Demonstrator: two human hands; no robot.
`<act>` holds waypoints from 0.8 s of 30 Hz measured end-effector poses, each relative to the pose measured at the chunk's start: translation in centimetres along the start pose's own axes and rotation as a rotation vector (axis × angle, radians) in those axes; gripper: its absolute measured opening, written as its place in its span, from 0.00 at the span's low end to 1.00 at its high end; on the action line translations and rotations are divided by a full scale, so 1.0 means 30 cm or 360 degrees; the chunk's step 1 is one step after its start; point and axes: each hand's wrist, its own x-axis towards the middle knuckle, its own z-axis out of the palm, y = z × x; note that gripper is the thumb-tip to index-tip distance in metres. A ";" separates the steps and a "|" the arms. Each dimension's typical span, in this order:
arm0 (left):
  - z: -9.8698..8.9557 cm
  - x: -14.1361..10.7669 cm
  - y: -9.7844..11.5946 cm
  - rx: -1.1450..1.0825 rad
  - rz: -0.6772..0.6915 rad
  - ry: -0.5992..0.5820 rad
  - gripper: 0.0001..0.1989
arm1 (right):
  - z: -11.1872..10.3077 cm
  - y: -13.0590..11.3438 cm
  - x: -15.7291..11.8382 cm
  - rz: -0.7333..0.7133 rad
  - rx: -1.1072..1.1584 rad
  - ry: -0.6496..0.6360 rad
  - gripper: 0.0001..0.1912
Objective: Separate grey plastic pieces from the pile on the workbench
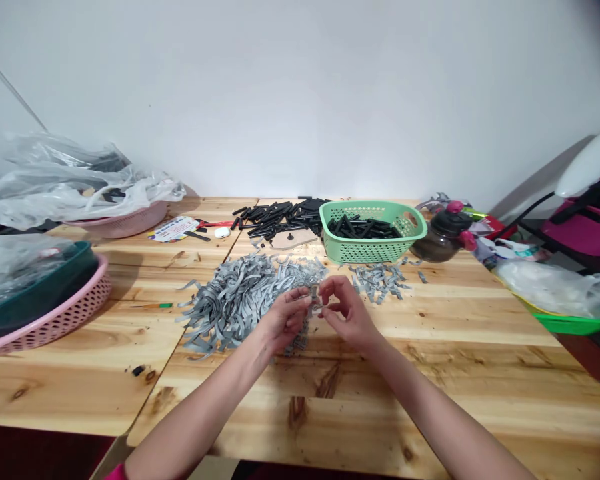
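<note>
Against white wall (290, 100) | knotty wood table (470, 360) | left hand (286, 320): grip pinching small piece (316, 309) | right hand (349, 313): grip unclear

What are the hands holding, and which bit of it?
The left hand pinches a small, thin greyish strip, seemingly by the edge nearest that hand. The right hand is at its other side; whether it grips too can't be told.

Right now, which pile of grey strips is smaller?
The right pile, in front of the pale green basket; the left pile spreads much wider.
</note>
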 end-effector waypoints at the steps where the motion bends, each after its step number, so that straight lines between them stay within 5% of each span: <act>1: 0.002 0.000 -0.001 -0.0033 0.0000 0.0032 0.22 | 0.003 0.003 -0.004 -0.0101 -0.0175 0.0002 0.16; 4: 0.007 0.002 -0.005 -0.0072 0.0017 0.0083 0.20 | 0.015 0.016 -0.010 -0.0252 -0.0447 0.0021 0.09; 7: 0.007 0.003 -0.006 -0.0046 0.0039 0.0101 0.18 | 0.020 0.021 -0.005 -0.0090 -0.0290 0.0119 0.03; 15: 0.012 -0.005 -0.009 0.0226 0.0018 -0.0018 0.16 | 0.000 0.006 0.027 0.0451 0.0532 0.0240 0.21; 17: 0.014 -0.006 -0.013 0.0260 0.0018 -0.0014 0.17 | 0.003 0.004 0.029 0.0542 0.0560 0.0203 0.19; 21: 0.016 0.000 -0.013 0.0239 0.0091 0.0053 0.14 | -0.019 0.006 0.035 0.0562 0.0420 0.0259 0.14; 24: 0.014 0.009 0.013 0.0041 0.0181 0.0244 0.11 | -0.077 0.014 0.047 0.0307 -0.0250 0.0622 0.11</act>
